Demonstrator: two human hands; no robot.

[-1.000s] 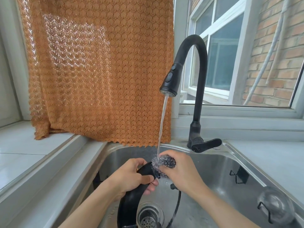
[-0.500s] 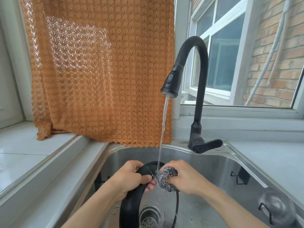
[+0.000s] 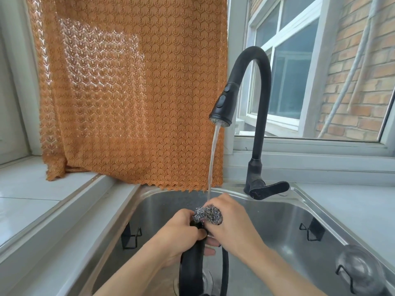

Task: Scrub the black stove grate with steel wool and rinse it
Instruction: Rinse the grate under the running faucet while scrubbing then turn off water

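- Over the steel sink [image 3: 277, 212], the left hand [image 3: 177, 233] grips the black stove grate [image 3: 191, 272], a wet curved ring.
- Right hand [image 3: 233, 227] clutches steel wool [image 3: 208, 215] against its top, under running water [image 3: 213, 159].

Both bare forearms reach up from the lower edge and converge near the middle. The left hand [image 3: 181, 233] is curled in a grip around the black stove grate [image 3: 191, 272], thumb across its front, two fingertips showing past its right side. The right hand [image 3: 230, 227], knuckles up, holds the steel wool [image 3: 208, 215] against the grate's top, just beside the left hand.
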